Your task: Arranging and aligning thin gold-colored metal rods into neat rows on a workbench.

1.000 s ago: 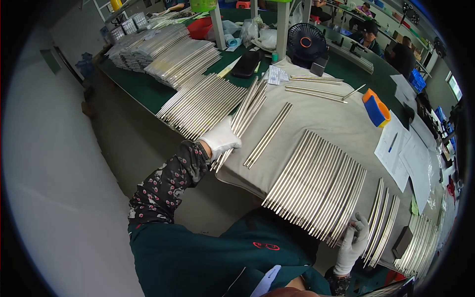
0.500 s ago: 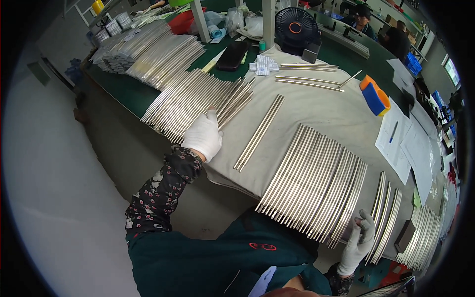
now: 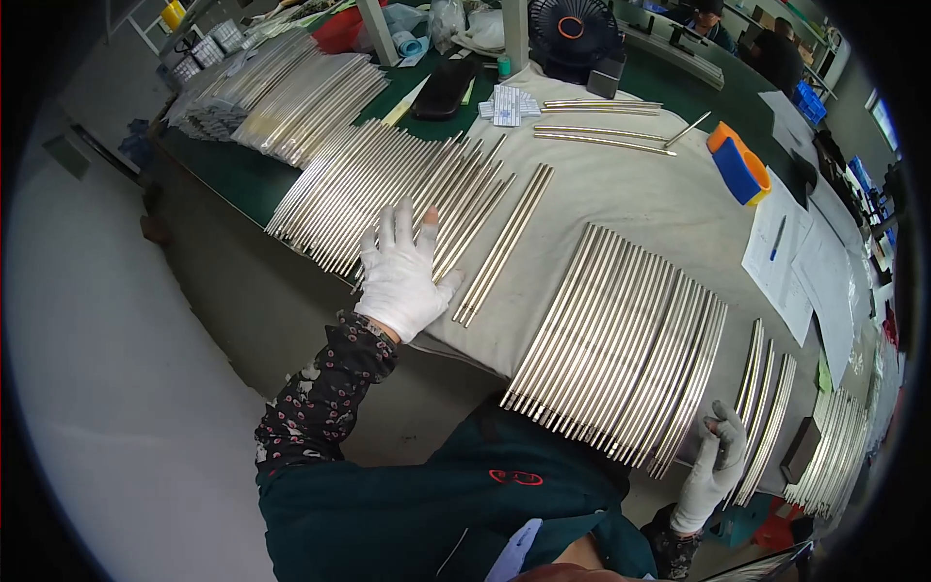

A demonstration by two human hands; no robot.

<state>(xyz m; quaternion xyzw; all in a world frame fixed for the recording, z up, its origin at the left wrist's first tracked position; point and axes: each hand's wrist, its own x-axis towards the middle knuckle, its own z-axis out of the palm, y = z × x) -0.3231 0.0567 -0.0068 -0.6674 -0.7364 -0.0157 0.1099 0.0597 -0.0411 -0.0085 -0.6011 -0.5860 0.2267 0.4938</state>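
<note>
Left hand (image 3: 401, 289), spread, rests on rods (image 3: 335, 194) at the tabletop's (image 3: 225, 182) near-left edge, apparently evening the row; splayed ones likely need closing up. Right hand (image 3: 713, 466), half-curled, can't tell if pinching.

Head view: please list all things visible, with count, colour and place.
Central rods: many, silvery, near front edge
Left rods: many, silvery, left
Wrapped rods: many, silvery, far left
Narrow rod group: about three, silvery, centre-left
Right rods: several, silvery, right
Far-right rods: many, silvery, right edge
Back rods: several, silvery, behind
Cloth: one, grey, centre
Table: one, green, left
Fan: one, black, back
Case: one, black, back
Papers: several, white, right
Pen: one, blue, on papers
Looped object: one, orange-blue, right
Block: one, dark, far right
People: at least two, dark-clothed, background
Left hand: one, white-gloved, over left rods
Right hand: one, white-gloved, beside central rods
</note>
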